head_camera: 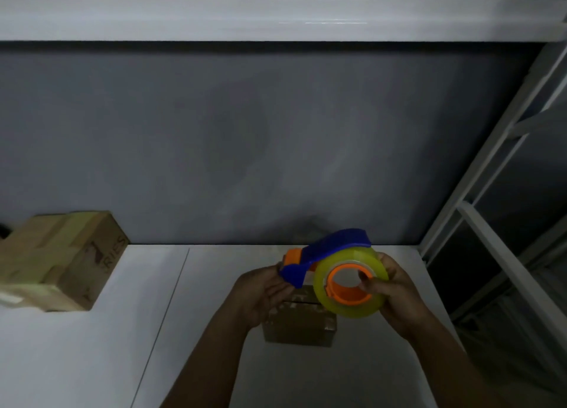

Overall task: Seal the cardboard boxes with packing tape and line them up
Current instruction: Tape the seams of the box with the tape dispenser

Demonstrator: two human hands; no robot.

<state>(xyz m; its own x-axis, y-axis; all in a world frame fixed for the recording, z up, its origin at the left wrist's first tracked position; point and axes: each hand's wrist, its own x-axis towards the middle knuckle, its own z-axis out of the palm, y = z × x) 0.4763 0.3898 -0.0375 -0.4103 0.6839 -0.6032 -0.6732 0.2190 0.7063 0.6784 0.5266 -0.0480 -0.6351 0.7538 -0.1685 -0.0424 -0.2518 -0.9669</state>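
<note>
Both hands hold a blue-and-orange plastic tape dispenser (325, 255) above a white table (92, 361): the right hand (395, 291) grips its yellowish roll of clear packing tape (349, 282), a finger hooked into the orange core, while the left hand (264, 291) pinches the blue front end. Directly beneath sits a small brown cardboard box (299, 325). A larger taped cardboard box (61, 260) rests well apart at the table's far left, against a grey wall (245, 131).

Both hands (331, 288) holding tape dispenser (334, 269) above small box (299, 325), taped box (58, 263) left
</note>
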